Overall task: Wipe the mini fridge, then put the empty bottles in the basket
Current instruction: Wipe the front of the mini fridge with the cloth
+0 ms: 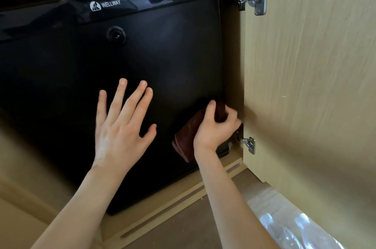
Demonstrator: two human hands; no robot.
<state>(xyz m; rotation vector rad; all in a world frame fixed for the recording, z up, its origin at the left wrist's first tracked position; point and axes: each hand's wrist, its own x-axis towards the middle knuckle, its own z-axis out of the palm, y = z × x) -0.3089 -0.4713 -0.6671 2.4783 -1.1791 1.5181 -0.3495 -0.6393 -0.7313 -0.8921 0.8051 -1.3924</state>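
Wiping mini fridge [142, 61] front, lower right edge, right hand [213, 126] gripping brown cloth [186, 140] against it; left hand [120, 126] flat on front, fingers [132, 100] spread wide. Press cloth flat, overlap strokes, brace with left.

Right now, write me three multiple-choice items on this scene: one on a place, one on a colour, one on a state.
1. Where on the fridge door is the cloth?
A) top left corner
B) lower right edge
C) dead centre

2. What colour is the cloth?
A) white
B) blue
C) brown

3. How is the left hand?
A) fingers straight and spread, holding nothing
B) gripping the cloth
C) balled in a fist

Answers:
1 B: the right hand grips the cloth at the door's lower right edge.
2 C: its folds show reddish brown.
3 A: all five fingers fan out in front of the door.
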